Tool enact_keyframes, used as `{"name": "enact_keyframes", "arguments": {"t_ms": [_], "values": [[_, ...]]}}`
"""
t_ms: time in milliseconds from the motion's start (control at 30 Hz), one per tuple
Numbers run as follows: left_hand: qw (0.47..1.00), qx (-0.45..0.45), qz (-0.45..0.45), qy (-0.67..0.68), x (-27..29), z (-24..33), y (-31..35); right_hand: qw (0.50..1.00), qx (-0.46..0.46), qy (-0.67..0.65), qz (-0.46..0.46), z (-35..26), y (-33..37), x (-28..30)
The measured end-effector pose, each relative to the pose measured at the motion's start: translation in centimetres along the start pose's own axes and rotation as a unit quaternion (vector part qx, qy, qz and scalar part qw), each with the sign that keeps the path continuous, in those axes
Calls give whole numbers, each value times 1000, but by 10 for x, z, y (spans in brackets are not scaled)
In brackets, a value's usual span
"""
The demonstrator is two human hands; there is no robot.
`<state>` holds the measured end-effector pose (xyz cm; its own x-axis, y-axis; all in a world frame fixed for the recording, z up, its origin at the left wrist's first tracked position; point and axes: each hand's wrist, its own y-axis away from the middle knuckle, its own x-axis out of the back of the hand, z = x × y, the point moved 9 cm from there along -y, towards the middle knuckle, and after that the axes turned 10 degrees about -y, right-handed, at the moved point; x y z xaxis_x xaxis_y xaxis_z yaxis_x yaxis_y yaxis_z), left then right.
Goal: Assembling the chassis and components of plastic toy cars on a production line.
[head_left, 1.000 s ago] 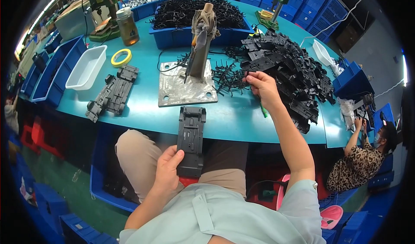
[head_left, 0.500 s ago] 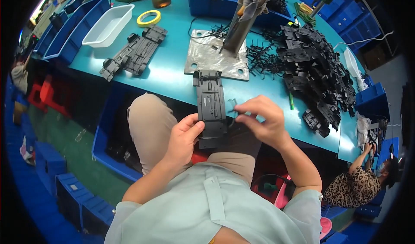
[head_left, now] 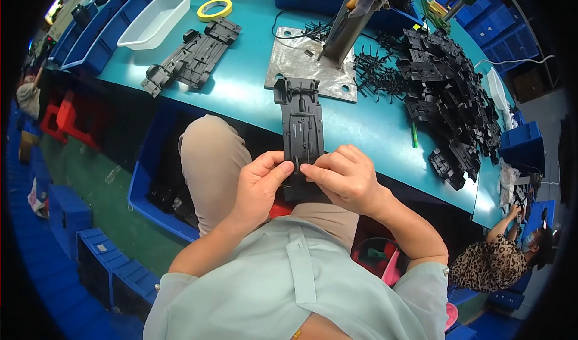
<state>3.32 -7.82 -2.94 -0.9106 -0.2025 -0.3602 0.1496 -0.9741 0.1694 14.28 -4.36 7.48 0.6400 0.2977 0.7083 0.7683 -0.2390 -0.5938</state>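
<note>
A long black plastic vehicle chassis (head_left: 304,120) is held over my lap, its far end overlapping the metal base plate on the bench. My left hand (head_left: 260,180) grips the chassis by its left edge, thumb on top. My right hand (head_left: 346,180) is closed at its right edge, with the thumb tip pressed on its face close to the left thumb. The fingers hide whether the small thin black part is between them or seated on the chassis. Another, wider black chassis (head_left: 195,57) lies on the bench to the left.
A metal post (head_left: 343,36) stands on a steel plate (head_left: 280,60). Loose black pieces (head_left: 376,72) lie beside it. Piled black chassis (head_left: 451,93) cover the right side. A yellow tape roll (head_left: 215,10) and white tray (head_left: 156,21) are at the left; a co-worker (head_left: 503,252) sits far right.
My right hand has moved left with the small black part, from beside the chassis onto it. Bench items appear slightly higher in the view.
</note>
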Motion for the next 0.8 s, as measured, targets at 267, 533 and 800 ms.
{"name": "enact_keyframes", "arguments": {"t_ms": [267, 533, 800], "values": [[1000, -4, 14, 1, 2, -2, 1, 1000, -16, 1, -10, 2, 3, -5], [999, 14, 41, 31, 4, -2, 3, 999, -19, -27, -22, -1, 3, -13], [990, -21, 123, 68, 17, 5, 2, 954, -206, -178, 128, 21, 16, -12]]}}
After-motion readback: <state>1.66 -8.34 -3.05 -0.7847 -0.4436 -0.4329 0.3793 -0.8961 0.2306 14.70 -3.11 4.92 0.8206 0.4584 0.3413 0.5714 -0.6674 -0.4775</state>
